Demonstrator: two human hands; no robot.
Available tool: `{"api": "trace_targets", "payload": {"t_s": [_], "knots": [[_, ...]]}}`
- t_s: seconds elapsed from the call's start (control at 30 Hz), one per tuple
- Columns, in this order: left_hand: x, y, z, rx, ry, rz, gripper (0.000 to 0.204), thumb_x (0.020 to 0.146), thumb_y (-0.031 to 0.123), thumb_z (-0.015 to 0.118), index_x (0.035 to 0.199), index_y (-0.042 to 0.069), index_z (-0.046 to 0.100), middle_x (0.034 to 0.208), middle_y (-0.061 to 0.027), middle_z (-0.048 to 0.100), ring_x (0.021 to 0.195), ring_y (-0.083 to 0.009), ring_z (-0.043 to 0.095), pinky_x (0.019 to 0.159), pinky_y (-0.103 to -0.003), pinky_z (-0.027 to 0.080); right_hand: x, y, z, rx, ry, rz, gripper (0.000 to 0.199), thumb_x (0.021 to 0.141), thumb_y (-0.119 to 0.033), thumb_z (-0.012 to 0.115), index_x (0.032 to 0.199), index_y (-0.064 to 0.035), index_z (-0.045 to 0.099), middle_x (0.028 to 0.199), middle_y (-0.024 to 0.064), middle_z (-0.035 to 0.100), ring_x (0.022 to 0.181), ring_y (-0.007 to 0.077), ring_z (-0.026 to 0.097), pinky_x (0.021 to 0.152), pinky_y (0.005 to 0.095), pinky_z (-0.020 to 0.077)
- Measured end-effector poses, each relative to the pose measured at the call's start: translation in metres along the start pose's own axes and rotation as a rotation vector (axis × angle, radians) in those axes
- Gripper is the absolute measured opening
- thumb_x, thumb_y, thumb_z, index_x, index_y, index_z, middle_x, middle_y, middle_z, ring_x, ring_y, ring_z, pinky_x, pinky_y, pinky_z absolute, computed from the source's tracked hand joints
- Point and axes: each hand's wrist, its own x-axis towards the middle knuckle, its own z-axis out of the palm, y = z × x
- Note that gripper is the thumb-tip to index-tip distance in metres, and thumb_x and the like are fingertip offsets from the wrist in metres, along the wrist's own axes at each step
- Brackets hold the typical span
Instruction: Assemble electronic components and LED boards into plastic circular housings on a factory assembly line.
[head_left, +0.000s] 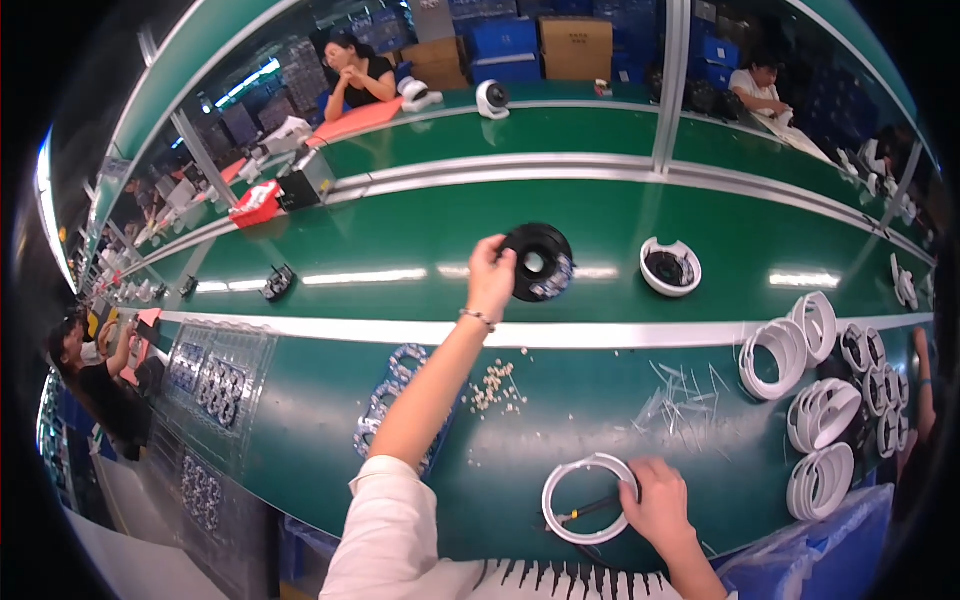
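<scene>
I am looking down at a green workbench with a green conveyor belt [400, 240] running across beyond it. My left hand [491, 276] is stretched out over the belt, fingers closed around the left edge of a round black part with a hole in its middle [538, 262], which I hold above the belt surface. Just to its right on the belt sits a white ring-shaped housing with a dark inside [670, 267]. My right hand [659, 503] is close to my body at the near edge of the bench, fingers curled onto the right side of a white plastic ring [588, 497] lying flat there; a thin dark tool with a yellow band [590, 511] crosses inside the ring toward my fingers. Between my hands lie a scatter of small pale pieces [497, 386] and thin clear strips [680, 395]. Stacks of white rings [800, 350] stand at the right.
</scene>
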Motion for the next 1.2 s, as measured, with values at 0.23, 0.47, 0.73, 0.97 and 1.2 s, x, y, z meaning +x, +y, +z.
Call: {"api": "trace_targets", "payload": {"t_s": [0.23,0.47,0.73,0.97,1.2], "knots": [[-0.059,0.073,-0.027,-0.335,-0.062,-0.007,0.024,0.089,0.005,0.042,0.112,-0.001,0.041,0.104,-0.0106,0.052,0.094,-0.0126,0.051,0.083,-0.024,0.042,0.011,-0.045,-0.015,-0.110,-0.510,-0.302,0.103,0.050,-0.044,0.078,0.130,-0.0045,0.028,0.135,0.0249,0.017,0.124,0.0453,0.017,0.097,0.0594,0.0185],[-0.086,0.086,-0.028,-0.426,-0.148,0.007,0.024,0.089,0.005,0.042,0.113,-0.001,0.038,0.106,-0.0099,0.051,0.096,-0.0133,0.051,0.084,-0.025,0.043,0.015,-0.045,-0.016,-0.134,-0.490,-0.214,0.109,0.049,-0.044,0.079,0.133,-0.0049,0.021,0.135,0.0276,0.013,0.123,0.0468,0.015,0.096,0.0575,0.0204],[-0.119,0.091,-0.021,-0.431,-0.129,0.013,0.027,0.090,0.008,0.042,0.115,0.000,0.034,0.109,-0.0101,0.047,0.099,-0.0141,0.049,0.085,-0.026,0.042,0.029,-0.036,-0.017,0.239,0.052,-0.288,0.114,0.047,-0.040,0.080,0.131,0.0037,0.018,0.132,0.0263,0.021,0.123,0.0422,0.021,0.100,0.0463,0.0205],[-0.187,0.072,0.004,-0.494,-0.557,-0.134,0.060,0.077,-0.008,0.048,0.131,0.003,0.023,0.127,-0.0081,0.038,0.117,-0.0165,0.037,0.097,-0.029,0.031,0.078,-0.060,-0.024,0.860,0.315,-0.217,0.118,0.050,-0.021,0.082,0.134,0.0017,0.004,0.136,0.0220,0.019,0.124,0.0285,0.029,0.100,0.0367,0.0266],[-0.160,0.088,-0.022,-1.004,-0.689,-0.831,0.081,0.079,0.069,0.024,0.130,0.006,0.032,0.130,-0.0137,0.037,0.119,-0.0293,0.037,0.100,-0.045,0.027,0.090,-0.063,-0.035,0.411,0.110,-0.446,0.124,0.045,-0.033,0.084,0.135,0.0012,0.005,0.130,0.0223,0.023,0.121,0.0331,0.029,0.099,0.0388,0.0281]]}}
